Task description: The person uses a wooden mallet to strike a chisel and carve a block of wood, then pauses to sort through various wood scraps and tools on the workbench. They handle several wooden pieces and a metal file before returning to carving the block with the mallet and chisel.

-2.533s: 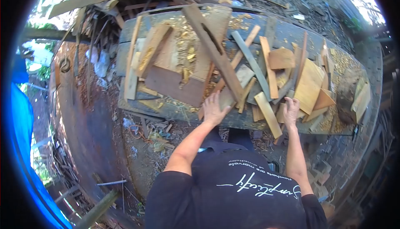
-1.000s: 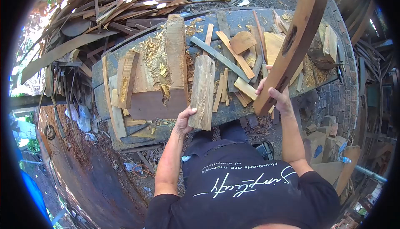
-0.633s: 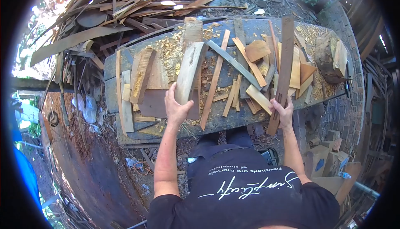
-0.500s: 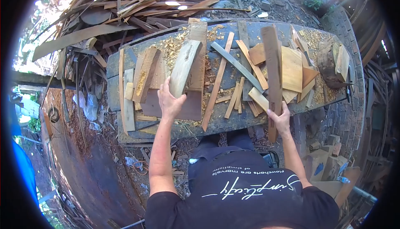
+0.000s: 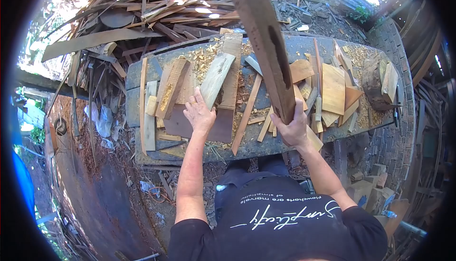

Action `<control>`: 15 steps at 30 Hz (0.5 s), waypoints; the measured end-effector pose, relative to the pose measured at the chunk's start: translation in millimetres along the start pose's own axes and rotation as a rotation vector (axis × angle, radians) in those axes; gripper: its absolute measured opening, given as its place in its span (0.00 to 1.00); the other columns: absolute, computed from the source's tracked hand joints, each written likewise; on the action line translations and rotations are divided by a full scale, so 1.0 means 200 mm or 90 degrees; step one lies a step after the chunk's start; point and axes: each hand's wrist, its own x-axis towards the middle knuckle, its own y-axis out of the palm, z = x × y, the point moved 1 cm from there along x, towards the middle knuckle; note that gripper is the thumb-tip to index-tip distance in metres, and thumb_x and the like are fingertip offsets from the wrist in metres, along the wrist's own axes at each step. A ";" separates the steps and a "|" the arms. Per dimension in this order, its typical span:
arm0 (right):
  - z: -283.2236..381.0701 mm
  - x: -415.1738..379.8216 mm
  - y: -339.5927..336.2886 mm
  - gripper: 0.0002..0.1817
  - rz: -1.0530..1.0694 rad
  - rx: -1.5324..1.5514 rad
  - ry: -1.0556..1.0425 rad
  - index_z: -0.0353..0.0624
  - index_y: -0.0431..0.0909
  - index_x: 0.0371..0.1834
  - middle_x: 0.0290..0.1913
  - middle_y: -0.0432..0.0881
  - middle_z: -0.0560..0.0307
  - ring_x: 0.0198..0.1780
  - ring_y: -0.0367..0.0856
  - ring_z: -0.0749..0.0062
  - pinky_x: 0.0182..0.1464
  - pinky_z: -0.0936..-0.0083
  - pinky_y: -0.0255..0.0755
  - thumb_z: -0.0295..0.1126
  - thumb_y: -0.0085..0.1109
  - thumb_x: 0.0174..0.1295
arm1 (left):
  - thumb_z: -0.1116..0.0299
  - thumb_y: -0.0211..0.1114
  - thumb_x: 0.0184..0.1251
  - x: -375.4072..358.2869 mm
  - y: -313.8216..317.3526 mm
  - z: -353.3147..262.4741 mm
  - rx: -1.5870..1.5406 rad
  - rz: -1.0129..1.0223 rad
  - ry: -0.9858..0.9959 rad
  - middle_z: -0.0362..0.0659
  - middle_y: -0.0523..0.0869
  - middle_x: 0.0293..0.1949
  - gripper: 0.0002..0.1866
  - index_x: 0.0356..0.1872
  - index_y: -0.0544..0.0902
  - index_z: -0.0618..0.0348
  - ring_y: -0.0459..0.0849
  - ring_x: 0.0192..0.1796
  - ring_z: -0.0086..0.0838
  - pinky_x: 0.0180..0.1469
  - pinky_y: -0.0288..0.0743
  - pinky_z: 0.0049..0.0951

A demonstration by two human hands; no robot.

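Since half a second ago, the dark slotted beam [image 5: 264, 47] has swung leftward and tipped up over the workbench [image 5: 133, 81], its near end gripped in the right hand [image 5: 293, 126], forearm slanting inward. On my feed, the left hand [image 5: 199, 115] lies palm down, fingers spread, against the pale weathered block's [image 5: 218, 76] near end; whether it grips, I can't tell.
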 end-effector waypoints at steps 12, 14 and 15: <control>-0.20 -0.08 -0.08 0.35 0.189 -0.200 0.232 0.43 0.68 0.58 0.43 0.83 0.38 0.49 0.82 0.40 0.54 0.55 0.75 0.37 0.74 0.47 | 0.61 0.80 0.46 0.04 -0.06 0.01 -0.013 0.026 0.049 0.53 0.75 0.62 0.54 0.76 0.59 0.49 0.78 0.58 0.47 0.60 0.70 0.52; -0.29 -0.19 -0.13 0.36 0.097 -0.128 0.197 0.39 0.69 0.59 0.47 0.83 0.42 0.51 0.83 0.52 0.57 0.63 0.74 0.35 0.76 0.47 | 0.61 0.81 0.45 0.12 -0.13 0.05 -0.186 0.122 0.035 0.53 0.77 0.62 0.53 0.76 0.61 0.49 0.80 0.57 0.45 0.60 0.73 0.49; -0.31 -0.23 -0.17 0.36 0.094 -0.129 0.200 0.39 0.69 0.59 0.47 0.83 0.42 0.51 0.83 0.52 0.57 0.63 0.74 0.35 0.76 0.47 | 0.62 0.81 0.44 0.16 -0.14 0.08 -0.358 0.221 0.015 0.54 0.78 0.62 0.53 0.75 0.62 0.49 0.83 0.56 0.43 0.61 0.76 0.46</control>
